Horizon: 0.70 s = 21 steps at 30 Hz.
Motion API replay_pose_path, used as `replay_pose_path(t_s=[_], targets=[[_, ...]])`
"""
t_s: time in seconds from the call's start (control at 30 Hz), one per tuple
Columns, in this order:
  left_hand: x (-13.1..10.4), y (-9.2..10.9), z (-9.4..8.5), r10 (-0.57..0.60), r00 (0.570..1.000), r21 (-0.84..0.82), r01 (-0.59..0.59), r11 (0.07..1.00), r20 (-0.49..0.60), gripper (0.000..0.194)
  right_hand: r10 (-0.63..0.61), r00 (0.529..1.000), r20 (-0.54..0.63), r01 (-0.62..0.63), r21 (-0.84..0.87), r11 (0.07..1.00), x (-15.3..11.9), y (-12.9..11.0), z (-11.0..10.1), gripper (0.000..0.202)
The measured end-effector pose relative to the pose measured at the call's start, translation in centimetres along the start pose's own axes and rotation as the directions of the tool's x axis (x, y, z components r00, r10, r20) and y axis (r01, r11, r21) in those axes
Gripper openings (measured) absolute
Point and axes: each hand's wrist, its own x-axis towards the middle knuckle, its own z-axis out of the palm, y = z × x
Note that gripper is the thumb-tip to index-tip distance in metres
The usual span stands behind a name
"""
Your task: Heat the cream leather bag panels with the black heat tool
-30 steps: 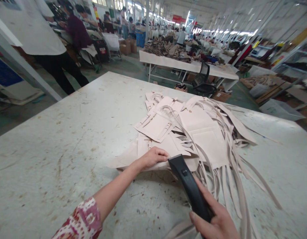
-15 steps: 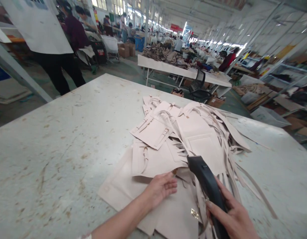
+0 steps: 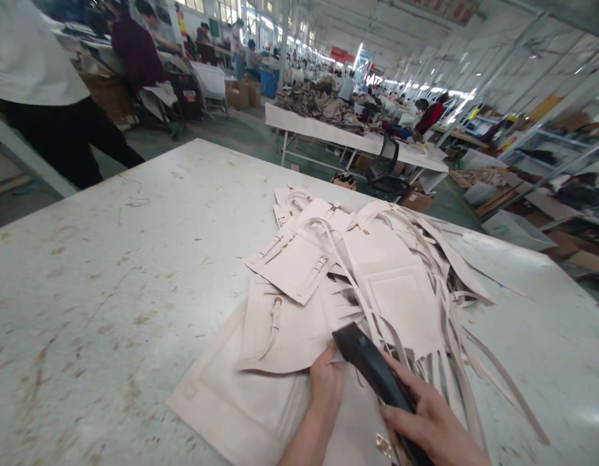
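Observation:
My right hand [image 3: 425, 414] is wrapped round a black handheld clipper [image 3: 377, 369], its head pointing up and left over the pile. Close to that head, my left hand [image 3: 327, 382] pinches the lower edge of a pale beige bag panel [image 3: 294, 323] with a buckled strap; some of its fingertips are hidden. Beneath lies a larger beige panel [image 3: 231, 388]. A gold metal fitting [image 3: 383, 444] shows on a piece below my right hand. Farther up the pile are another panel with buckles and zip [image 3: 292, 259] and a flat panel with a stitched pocket [image 3: 401, 291].
Long beige straps [image 3: 503, 375] trail over the right of the marked white table [image 3: 110, 291]. Behind it stand a table heaped with brown pieces [image 3: 323, 107] and a black chair [image 3: 384, 168]. A person in a white top [image 3: 37, 65] is beyond the left edge.
My left hand has moved up and right to the panel's edge and closed on it. The clipper has shifted left and down towards it. The person in white has moved left.

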Motion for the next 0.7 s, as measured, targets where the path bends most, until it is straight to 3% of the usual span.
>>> replay_pose_path(t_s=[0.2,0.3,0.5,0.7], targets=[[0.8,-1.1,-2.9,-0.071,0.996,-0.023,0.072,0.997,0.052,0.009,0.069,0.997,0.038,-0.069,0.012,0.998,1.7,0.4,1.1,0.080],[1.2,-1.3,-3.1,-0.122,0.989,-0.014,0.124,0.992,0.079,0.005,0.073,0.995,0.062,-0.076,0.050,0.996,2.8,0.2,1.7,0.080],[0.7,-0.4,-3.0,-0.186,0.975,-0.051,0.193,0.980,0.120,0.022,0.021,1.000,0.013,-0.023,0.126,0.992,4.9,-0.9,1.8,0.071],[0.8,-0.6,-3.2,-0.207,0.961,-0.109,0.228,0.967,0.182,0.014,0.167,0.983,0.074,-0.176,0.148,0.973,4.3,-1.0,0.4,0.079]])
